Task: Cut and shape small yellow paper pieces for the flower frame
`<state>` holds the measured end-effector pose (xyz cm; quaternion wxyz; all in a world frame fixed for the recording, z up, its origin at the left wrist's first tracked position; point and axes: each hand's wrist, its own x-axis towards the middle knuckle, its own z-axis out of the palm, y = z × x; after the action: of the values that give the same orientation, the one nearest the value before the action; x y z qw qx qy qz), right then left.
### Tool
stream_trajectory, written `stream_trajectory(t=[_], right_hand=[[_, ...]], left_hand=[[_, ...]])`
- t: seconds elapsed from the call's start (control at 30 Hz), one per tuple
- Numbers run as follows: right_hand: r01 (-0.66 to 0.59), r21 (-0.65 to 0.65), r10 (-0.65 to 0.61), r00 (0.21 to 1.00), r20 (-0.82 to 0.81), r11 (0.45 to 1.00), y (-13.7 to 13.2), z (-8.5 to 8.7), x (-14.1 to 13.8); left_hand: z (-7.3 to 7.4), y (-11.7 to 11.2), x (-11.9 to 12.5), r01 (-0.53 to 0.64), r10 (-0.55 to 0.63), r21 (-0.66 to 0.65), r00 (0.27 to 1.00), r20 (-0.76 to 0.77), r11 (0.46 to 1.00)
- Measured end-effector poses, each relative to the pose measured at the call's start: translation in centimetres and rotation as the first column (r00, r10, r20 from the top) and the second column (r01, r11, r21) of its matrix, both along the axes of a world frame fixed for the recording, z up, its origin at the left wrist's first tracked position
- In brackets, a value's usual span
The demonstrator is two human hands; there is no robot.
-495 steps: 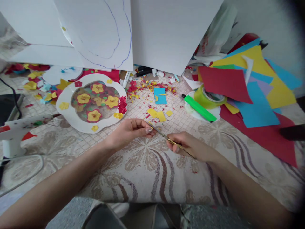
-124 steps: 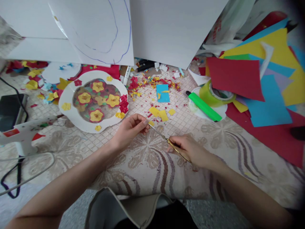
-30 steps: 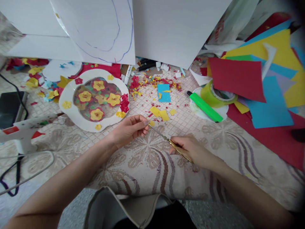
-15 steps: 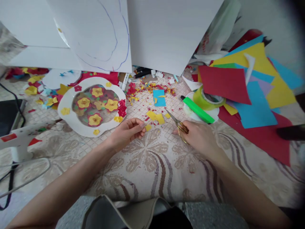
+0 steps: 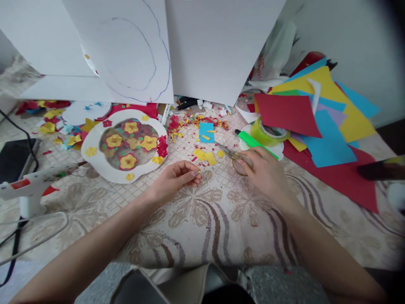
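My left hand [image 5: 180, 179] is closed in a pinch, with a small piece of yellow paper [image 5: 199, 172] just showing at the fingertips. My right hand [image 5: 265, 169] has its fingers on the gold ring handles of the scissors [image 5: 226, 151], which lie low over the tablecloth with the blades pointing up and left. Between the hands are several yellow paper pieces [image 5: 210, 158]. A blue paper square [image 5: 206, 133] with yellow slips on it lies just beyond them. To the left rests a white flower-shaped frame [image 5: 90, 165] decorated with yellow and red paper flowers.
A green marker [image 5: 257, 143] and yellow-green tape roll [image 5: 268, 134] lie beyond my right hand. Coloured paper sheets [image 5: 335, 147] pile up at the right. A glue gun [image 5: 30, 185] with its cord is at the left. White boards [image 5: 205, 50] stand at the back.
My right hand has shifted up over the scissors, whose handles now lie flatter. The left fingers have curled in, so less of the yellow piece shows. The view has shifted slightly.
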<state>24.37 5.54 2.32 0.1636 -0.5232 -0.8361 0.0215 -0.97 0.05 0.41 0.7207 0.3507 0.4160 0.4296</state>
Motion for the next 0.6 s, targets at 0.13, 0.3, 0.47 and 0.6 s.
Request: stream_trajectory(t=[0.13,0.3,0.47,0.6], right_hand=[[-0.238,-0.249,0.086,0.862,-0.500,0.939,-1.6,0.1,-2.1],[-0.470,-0.497,-0.057,0.683,-0.728,0.729,-3.6,-0.2,-5.0],[-0.481,-0.509,-0.118,0.635,-0.764,0.714,-3.9,-0.6,-5.6],[-0.483,-0.498,-0.106,0.633,-0.767,0.720,-3.9,-0.9,-5.6]], left_hand=[[0.2,-0.4,0.3,0.032,-0.025,0.092,0.997,-0.073,0.995],[0.5,-1.0,0.9,0.062,-0.026,0.208,0.984,-0.174,0.976],[0.4,-1.5,1.4,0.054,0.030,0.263,0.952,-0.305,0.963],[0.4,-1.8,1.6,0.060,0.067,0.294,0.913,-0.403,0.954]])
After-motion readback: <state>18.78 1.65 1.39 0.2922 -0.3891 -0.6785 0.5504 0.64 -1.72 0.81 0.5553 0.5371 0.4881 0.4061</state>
